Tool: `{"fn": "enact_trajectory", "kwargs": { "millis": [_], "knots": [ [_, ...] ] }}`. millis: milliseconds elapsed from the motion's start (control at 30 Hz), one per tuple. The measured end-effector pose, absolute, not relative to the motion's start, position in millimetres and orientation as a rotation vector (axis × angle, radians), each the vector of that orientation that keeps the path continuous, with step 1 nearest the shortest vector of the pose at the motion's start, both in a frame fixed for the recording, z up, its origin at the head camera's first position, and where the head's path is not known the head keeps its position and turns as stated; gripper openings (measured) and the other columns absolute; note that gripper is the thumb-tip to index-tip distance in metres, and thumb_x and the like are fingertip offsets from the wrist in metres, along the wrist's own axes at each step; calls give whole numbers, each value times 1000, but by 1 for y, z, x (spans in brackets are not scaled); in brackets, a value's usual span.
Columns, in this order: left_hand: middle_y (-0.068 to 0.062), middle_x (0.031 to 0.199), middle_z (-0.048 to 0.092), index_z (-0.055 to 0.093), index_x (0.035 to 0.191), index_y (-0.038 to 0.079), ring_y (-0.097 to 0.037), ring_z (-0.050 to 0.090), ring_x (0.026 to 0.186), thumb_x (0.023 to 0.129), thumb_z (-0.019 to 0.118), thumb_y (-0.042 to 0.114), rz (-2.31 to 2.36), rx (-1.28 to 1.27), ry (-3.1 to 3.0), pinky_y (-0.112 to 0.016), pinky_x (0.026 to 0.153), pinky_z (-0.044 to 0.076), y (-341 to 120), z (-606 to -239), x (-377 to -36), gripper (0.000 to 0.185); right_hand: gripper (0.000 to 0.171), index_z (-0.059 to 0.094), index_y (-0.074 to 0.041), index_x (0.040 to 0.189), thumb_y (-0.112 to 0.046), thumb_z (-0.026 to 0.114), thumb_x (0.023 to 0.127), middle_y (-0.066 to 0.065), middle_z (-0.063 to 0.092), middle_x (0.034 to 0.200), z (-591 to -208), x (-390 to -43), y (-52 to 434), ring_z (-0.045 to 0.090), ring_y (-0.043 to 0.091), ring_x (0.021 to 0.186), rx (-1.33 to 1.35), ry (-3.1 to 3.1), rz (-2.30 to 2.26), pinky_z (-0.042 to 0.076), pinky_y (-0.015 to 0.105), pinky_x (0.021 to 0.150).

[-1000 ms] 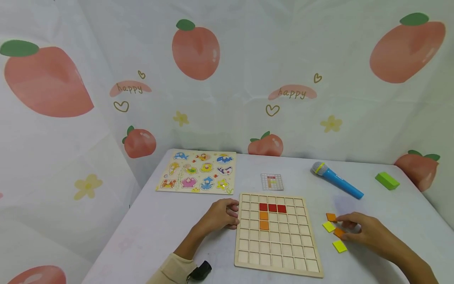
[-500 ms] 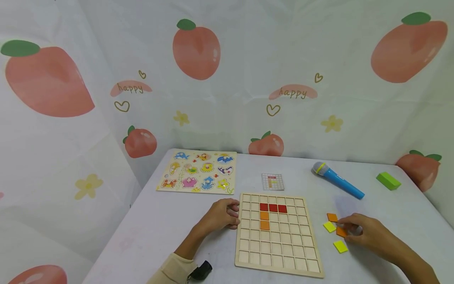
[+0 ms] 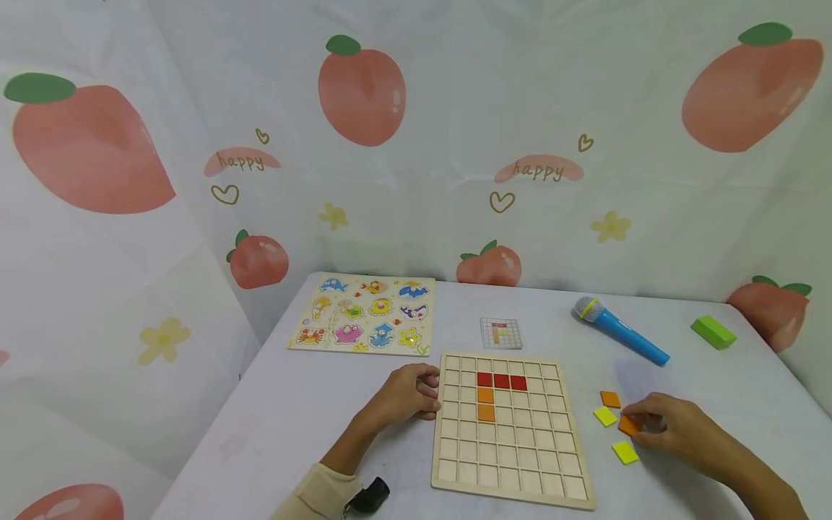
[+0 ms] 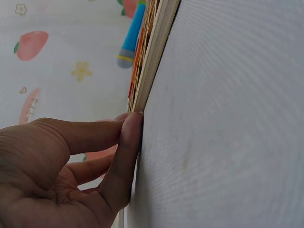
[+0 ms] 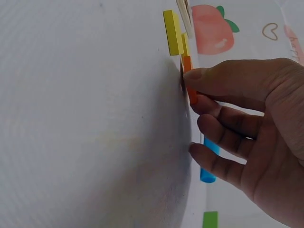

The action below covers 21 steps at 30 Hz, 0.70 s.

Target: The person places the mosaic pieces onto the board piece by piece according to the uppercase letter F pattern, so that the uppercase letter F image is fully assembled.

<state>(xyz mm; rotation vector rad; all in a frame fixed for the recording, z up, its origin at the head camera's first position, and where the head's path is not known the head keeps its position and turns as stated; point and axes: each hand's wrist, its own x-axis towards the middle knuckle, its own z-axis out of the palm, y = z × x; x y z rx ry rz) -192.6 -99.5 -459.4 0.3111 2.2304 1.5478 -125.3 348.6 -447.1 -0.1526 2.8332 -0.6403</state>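
Observation:
A wooden grid board (image 3: 513, 437) lies on the table with red tiles (image 3: 501, 380) in a row and two orange tiles (image 3: 485, 412) below the leftmost red one. My left hand (image 3: 404, 393) grips the board's left edge, thumb and fingertips at its rim in the left wrist view. To the right of the board, my right hand (image 3: 679, 426) pinches an orange tile (image 5: 189, 80) between thumb and finger; the tile is slightly tilted off the table. Close by lie another orange tile (image 3: 609, 399) and two yellow tiles (image 3: 605, 417).
Behind the board lies a small pattern card (image 3: 500, 334). A sea-animal puzzle board (image 3: 364, 314) is at the back left. A blue toy microphone (image 3: 624, 336) and a green block (image 3: 713, 332) lie at the back right. A black object (image 3: 369, 497) sits by my left sleeve.
My right hand has shifted slightly right, drawing the orange tile a little away from the other tiles and closing its fingers on it. My left hand stays at the board's edge.

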Motion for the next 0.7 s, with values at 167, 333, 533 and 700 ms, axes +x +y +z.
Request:
{"fn": "enact_trajectory", "kwargs": {
  "millis": [167,333,533,700],
  "knots": [
    [-10,111,65,60,138,-8,-17,70,88,87,78,-11,1549,309,2232,-32,69,68,-99,-459,-192,55,35,78,-3,115,-21,85,86,-3,63,94,-447,-123,347,50,9,82,-174,2864,-684,47,20,64],
    [-10,110,65,60,138,-7,-17,70,88,87,78,-11,1542,308,2238,-32,69,68,-99,-459,-192,55,34,78,-4,115,-23,85,88,-3,62,95,-446,-123,342,49,4,81,-211,2863,-757,49,19,64],
    [-11,111,65,60,138,-8,-16,70,89,86,78,-11,1557,320,2231,-32,69,68,-100,-458,-191,55,34,77,-6,116,-21,86,86,-3,61,93,-444,-124,329,49,3,81,-274,2858,-822,50,20,64],
    [-12,111,66,60,137,-8,-16,70,89,86,78,-10,1561,329,2231,-31,69,68,-101,-458,-191,55,36,77,-5,116,-19,85,84,-4,62,94,-443,-126,315,50,4,81,-300,2838,-867,50,20,63]
  ]
}}
